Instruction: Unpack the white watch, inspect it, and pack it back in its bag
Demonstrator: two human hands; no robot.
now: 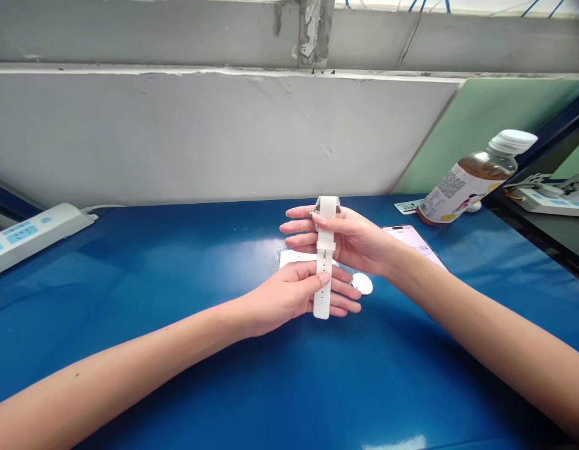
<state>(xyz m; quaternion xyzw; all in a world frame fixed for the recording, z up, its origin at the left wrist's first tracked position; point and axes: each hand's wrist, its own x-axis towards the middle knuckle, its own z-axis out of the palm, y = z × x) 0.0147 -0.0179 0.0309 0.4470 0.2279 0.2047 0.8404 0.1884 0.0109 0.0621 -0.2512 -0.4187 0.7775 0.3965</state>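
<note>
A white wristwatch (323, 294) hangs upright between my hands above the blue table, its strap holes and buckle facing me. My right hand (352, 237) pinches its upper end near the case, thumb across the strap, other fingers stretched to the left behind it. Lower down, my left hand (301, 290) holds the strap's free end, thumb in front and fingers spread behind. The watch face is turned out of sight. Behind the hands lies a white item in clear wrapping (289, 257), mostly hidden. A white round object (363, 284) rests just right of my left fingertips.
On the blue table (200, 387), a phone (413, 241) with a lit screen lies behind my right wrist. A bottle of brown drink (471, 178) stands at the right back, beside a small card (408, 207). Power strips sit at the left (39, 234) and far right (556, 201).
</note>
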